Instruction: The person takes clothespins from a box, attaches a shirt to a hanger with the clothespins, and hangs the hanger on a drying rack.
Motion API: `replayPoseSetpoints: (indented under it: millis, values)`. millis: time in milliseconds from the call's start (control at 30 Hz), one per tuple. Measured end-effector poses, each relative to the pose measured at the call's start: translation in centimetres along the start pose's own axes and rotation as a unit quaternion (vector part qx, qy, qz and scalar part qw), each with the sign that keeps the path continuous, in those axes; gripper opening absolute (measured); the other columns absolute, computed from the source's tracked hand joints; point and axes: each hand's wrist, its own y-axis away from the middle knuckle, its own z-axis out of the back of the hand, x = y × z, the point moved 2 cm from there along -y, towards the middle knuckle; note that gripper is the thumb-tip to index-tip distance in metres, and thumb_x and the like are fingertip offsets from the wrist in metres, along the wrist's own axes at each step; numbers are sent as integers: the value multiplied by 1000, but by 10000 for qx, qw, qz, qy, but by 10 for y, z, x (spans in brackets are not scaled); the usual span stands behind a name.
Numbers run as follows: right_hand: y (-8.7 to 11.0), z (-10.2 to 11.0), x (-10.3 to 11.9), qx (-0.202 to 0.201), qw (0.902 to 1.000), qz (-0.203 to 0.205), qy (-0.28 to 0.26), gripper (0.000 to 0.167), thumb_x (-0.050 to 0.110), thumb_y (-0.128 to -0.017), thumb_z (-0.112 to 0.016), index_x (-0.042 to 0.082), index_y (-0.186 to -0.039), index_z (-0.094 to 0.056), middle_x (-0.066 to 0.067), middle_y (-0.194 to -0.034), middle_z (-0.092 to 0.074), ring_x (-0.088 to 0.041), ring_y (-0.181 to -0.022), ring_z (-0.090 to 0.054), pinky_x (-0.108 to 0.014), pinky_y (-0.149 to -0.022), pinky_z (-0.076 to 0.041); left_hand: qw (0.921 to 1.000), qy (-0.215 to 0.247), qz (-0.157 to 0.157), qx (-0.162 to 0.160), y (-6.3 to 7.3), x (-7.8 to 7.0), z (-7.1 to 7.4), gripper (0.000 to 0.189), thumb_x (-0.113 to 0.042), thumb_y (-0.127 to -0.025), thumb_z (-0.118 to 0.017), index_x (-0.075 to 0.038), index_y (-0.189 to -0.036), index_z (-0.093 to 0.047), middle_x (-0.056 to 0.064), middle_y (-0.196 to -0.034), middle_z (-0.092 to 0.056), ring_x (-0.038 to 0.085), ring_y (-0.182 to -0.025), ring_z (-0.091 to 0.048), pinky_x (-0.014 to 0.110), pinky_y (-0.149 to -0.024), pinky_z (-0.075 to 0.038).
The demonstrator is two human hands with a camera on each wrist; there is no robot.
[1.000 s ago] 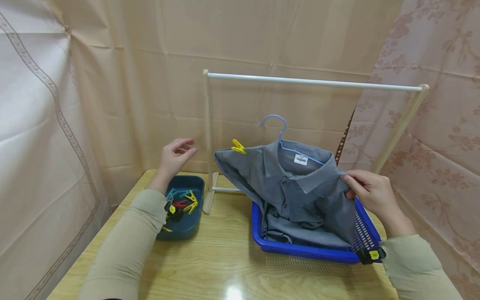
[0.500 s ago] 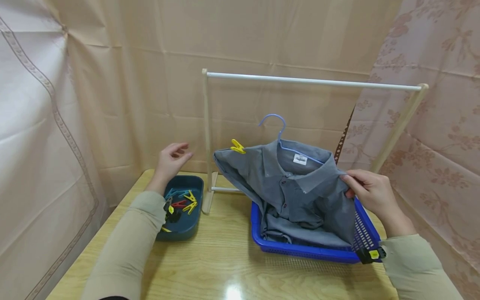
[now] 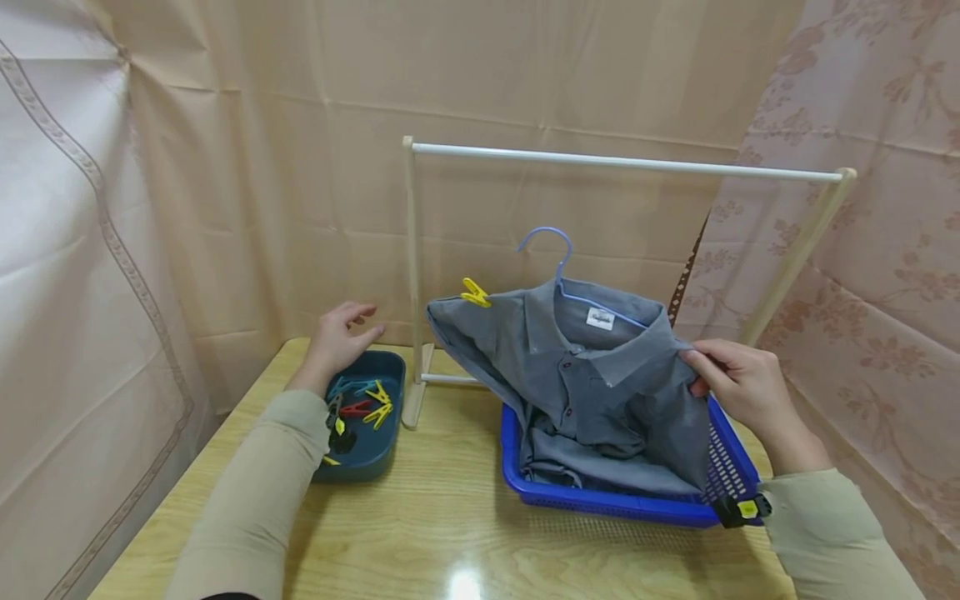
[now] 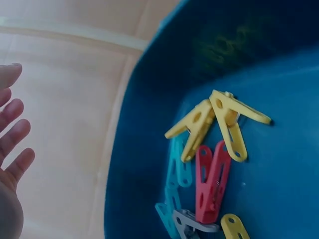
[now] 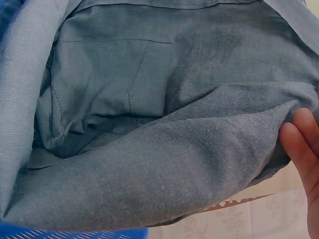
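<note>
A grey collared shirt (image 3: 555,358) hangs on a light-blue hanger (image 3: 564,250), its lower part bunched in a blue basket (image 3: 600,498). My right hand (image 3: 738,383) pinches the shirt's shoulder at the right; the right wrist view shows fingertips (image 5: 299,134) at the folded fabric. One yellow clothespin (image 3: 475,292) is clipped on the opposite shoulder. My left hand (image 3: 337,340) is held over the back of a dark teal bin (image 3: 367,471), fingers loosely bent with nothing between them. Inside the bin lie several clothespins: yellow (image 4: 229,122), red (image 4: 212,184), teal (image 4: 174,169) and grey (image 4: 192,221).
A rack with a white top bar (image 3: 622,161) and pale wooden posts (image 3: 414,250) stands behind the shirt and basket. Its left foot (image 3: 417,404) sits beside the bin on the wooden table (image 3: 450,517). Beige curtains (image 3: 315,125) surround the table.
My left hand has lowered and shifted slightly left, closer to the bin. The right hand keeps its hold on the shirt, which has barely moved.
</note>
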Motion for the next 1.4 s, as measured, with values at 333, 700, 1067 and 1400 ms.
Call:
replayPoseSetpoints:
  millis: [333,700,1067,1400]
  values:
    - [0,0,-2,19,10000,31,44,10,-1,-90,-75,8,-95,-78,8,-65,-66,3,-52,-59,-9,-59,-46,9971,-508,307,477,6,16,-4,45,-25,-93,-76,-4,-132,-66,14,-130,-64,35,-112,-60,54,-92,-50]
    - [1,0,-1,32,10000,-8,55,10,0,-91,-75,7,-95,-78,7,-67,-66,2,-53,-59,-9,-60,-46,9931,-789,347,801,12,27,-10,48,-27,-93,-76,-4,-134,-66,19,-138,-59,37,-113,-61,55,-91,-50]
    - [0,0,-2,-6,10000,56,-24,5,1,-92,-74,4,-94,-77,6,-67,-66,2,-52,-59,-8,-60,-47,9800,-1219,368,1531,19,36,-18,47,-29,-92,-76,-5,-132,-67,16,-126,-66,34,-108,-63,54,-92,-50]
    - [-1,-1,-2,26,10000,59,18,4,3,-93,-74,5,-94,-77,8,-65,-65,1,-52,-59,-9,-59,-46,9711,-1148,509,2032,23,41,-29,44,-25,-91,-77,-6,-130,-69,13,-123,-67,34,-109,-64,54,-92,-51]
